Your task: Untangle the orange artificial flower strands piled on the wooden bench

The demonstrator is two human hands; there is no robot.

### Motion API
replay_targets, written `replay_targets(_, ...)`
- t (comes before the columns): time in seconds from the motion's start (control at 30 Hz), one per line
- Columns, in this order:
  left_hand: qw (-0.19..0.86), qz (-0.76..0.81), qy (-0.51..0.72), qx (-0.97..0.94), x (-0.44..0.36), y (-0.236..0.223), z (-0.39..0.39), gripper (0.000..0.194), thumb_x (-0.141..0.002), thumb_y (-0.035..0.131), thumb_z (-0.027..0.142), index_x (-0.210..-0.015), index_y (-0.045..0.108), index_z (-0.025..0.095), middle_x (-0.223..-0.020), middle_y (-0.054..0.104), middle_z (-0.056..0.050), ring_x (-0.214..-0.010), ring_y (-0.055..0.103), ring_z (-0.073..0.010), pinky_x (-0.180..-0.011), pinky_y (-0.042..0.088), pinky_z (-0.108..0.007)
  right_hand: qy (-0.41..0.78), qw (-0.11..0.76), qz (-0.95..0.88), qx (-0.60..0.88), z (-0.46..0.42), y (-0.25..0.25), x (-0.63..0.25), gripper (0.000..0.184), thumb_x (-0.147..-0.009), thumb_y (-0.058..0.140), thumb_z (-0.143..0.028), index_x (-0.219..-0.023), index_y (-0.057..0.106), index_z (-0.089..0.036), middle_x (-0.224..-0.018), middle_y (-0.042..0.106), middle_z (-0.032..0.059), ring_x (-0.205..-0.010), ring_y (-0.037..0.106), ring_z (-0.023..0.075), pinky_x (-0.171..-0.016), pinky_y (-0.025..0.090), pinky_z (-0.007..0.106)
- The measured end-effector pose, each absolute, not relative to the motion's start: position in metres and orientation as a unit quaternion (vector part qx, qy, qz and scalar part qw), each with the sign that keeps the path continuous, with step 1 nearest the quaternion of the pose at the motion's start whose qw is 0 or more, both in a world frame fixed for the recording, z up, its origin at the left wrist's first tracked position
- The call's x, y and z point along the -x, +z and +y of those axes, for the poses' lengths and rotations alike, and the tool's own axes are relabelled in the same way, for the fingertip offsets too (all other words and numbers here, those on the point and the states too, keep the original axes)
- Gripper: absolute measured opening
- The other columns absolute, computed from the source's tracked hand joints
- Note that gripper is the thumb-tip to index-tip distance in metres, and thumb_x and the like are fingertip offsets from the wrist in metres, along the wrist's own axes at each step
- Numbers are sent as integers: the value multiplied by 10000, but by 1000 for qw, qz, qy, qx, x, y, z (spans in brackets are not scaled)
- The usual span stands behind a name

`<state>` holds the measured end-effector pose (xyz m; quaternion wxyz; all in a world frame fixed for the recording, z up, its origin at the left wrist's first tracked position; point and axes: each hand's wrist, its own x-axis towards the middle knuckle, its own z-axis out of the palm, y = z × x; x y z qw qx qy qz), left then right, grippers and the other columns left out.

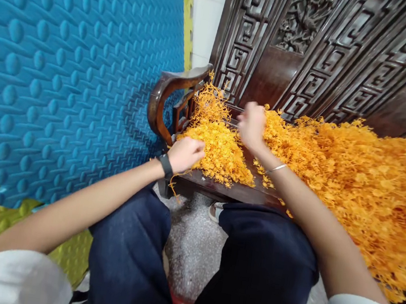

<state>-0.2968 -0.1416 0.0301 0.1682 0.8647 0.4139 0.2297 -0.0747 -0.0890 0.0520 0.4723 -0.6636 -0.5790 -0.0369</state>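
Head view is filled on the left by a blue studded wall panel [68, 64], and at the top right by a dark carved wooden bench back [332, 49]. Across the bench seat [235, 190] the largest thing by far is a big heap of orange plastic sprigs [362, 193], spread from the middle of the seat out past the right edge of the frame. A much smaller pile of the same sprigs [218, 149] lies apart from it at the left end, just beside the curved armrest [165, 97], with a strip of bare seat between the two. Judged from how the piles lie, only a small share has been set aside and most of the material is left in the heap. The right hand [253, 126] is blurred at the near edge of the big heap, fingers curled down among the sprigs; whether anything is gripped cannot be told. The left hand [185, 153], a dark band at its wrist, is closed loosely on sprigs at the near edge of the small pile. Dark trousers [130, 252] and speckled floor [194, 245] are seen below.
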Motion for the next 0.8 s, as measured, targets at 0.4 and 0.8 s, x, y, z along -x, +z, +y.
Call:
replay_targets(0.4, -23, 258, -26, -965, 316, -25, -180, 189, -877, 424, 188, -841, 602, 134, -807, 698, -103, -623, 650, -187, -491, 342, -263, 7, 401, -644, 651, -88, -4, 14, 62, -724, 592, -199, -771, 560, -175, -852, 612, 96, -818, 547, 213, -831, 424, 386)
replay_targets(0.8, -63, 178, -6, -982, 293, -27, -179, 131, -810, 504, 47, -823, 628, 86, -731, 666, -140, -661, 657, -194, -489, 383, -264, 9, 301, -740, 602, -32, -2, 59, 99, -723, 546, -153, -739, 643, -155, -832, 638, 116, -840, 524, 238, -793, 418, 386)
